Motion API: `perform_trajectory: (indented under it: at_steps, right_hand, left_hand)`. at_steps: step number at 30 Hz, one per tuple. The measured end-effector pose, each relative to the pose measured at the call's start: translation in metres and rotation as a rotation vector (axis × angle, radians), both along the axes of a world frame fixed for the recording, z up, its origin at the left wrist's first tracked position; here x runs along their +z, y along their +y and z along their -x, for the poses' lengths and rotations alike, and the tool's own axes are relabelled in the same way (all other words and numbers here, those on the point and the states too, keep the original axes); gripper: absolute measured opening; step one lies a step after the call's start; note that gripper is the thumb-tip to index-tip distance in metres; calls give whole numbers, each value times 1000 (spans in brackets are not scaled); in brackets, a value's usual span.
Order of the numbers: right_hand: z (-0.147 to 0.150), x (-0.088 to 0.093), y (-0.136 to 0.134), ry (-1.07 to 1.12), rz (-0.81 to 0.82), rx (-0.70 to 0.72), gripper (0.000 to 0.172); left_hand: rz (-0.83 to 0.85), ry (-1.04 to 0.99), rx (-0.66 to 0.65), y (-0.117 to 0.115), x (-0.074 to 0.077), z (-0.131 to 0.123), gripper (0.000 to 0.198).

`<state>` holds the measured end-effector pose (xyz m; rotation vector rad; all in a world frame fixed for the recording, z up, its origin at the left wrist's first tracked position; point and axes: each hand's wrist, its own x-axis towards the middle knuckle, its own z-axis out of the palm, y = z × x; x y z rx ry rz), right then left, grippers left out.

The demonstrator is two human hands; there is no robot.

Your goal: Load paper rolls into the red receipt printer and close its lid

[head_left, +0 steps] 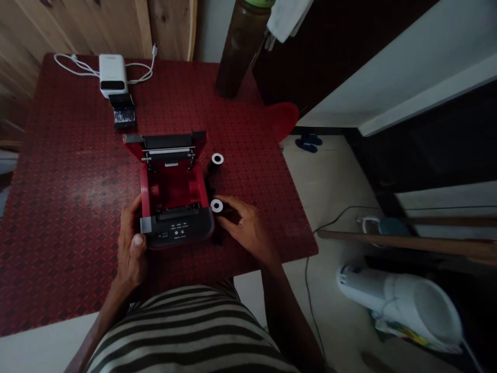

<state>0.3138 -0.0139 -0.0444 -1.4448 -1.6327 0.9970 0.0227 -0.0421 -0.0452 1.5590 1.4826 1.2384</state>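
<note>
A red and black label printer (174, 230) sits on the red patterned table with its lid (169, 147) raised. Its red inner bay (176, 187) shows no roll. My left hand (132, 246) grips the printer's left side, thumb at the front left corner. To the printer's right, my right hand (244, 225) has thumb and index finger closed around a small roll (221, 209) with a white ring-shaped end and a dark side. Another such roll (222, 156) stands farther back, beside the printer's back right.
A white device (113, 72) with white cables (140, 72) lies at the back left, a black piece (124, 115) in front of it. A tall dark bottle (236, 52) stands at the back of the table (77, 233). A red chair (283, 119) is beyond the right edge.
</note>
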Motion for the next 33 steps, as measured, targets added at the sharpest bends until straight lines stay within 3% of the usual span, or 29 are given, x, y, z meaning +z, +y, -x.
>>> perform_trajectory:
  at_steps: [3,8,10,13,16,18,20,23,26,28,30,33]
  right_hand:
    - [-24,15,-1,-53,63,53,67]
    - [-48,29,34,-243,-38,-51,33]
    - [-39,22,61,-209,-88,-120,32]
    - [-14,0,97,-113,-95,-142,47]
    - [5,-16,116,-81,-108,-126,34]
    - [8,-16,116,-68,-121,-137,26]
    - [2,-1,108,-48,-142,-162,26]
    - [-15,50,83,24,-206,-134,29]
    - [-26,112,54,40,-229,40,33]
    - [-19,141,42,-69,-230,243,39]
    - [2,152,38,-259,-252,391,40]
    - [49,142,45,-613,-287,469,26]
  left_hand:
    - [10,-17,-3,0,-2,1,93]
    - [10,-42,-22,-1,-5,3,87]
    - [7,-43,-27,-1,-3,3,85]
    - [-2,-36,-41,0,2,2,84]
    - [-19,-13,-62,0,7,1,79]
    - [-33,-10,-81,1,8,1,74]
    - [-42,-18,-94,1,8,1,71]
    - [-45,-32,-99,1,5,1,71]
    - [-41,-39,-104,0,3,2,70]
    - [-33,-47,-112,0,2,2,68]
    - [-34,-54,-119,0,2,2,67]
    - [-38,-64,-124,-1,1,3,66]
